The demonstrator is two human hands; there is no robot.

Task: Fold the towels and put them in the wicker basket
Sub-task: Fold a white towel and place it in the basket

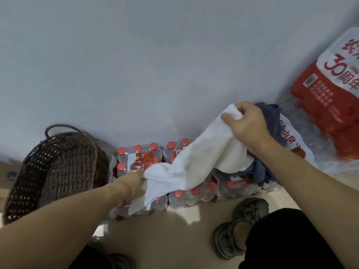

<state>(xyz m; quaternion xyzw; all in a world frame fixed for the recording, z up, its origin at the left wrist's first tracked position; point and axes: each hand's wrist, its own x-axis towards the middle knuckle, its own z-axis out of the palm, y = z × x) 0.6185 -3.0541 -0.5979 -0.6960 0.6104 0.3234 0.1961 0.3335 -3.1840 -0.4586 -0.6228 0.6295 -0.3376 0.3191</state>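
Head view, near to far. My shoes stand on the floor before shrink-wrapped bottle packs. My left hand pinches one end of the white towel; my right hand grips the other end, raised higher. The towel hangs stretched between both hands above the packs, not yet folded. A blue cloth, likely another towel, lies bunched behind it on the packs. The basket sits to the left beside the packs; no towel shows inside. Judgement: task is at an early stage, with folding and placing remaining.
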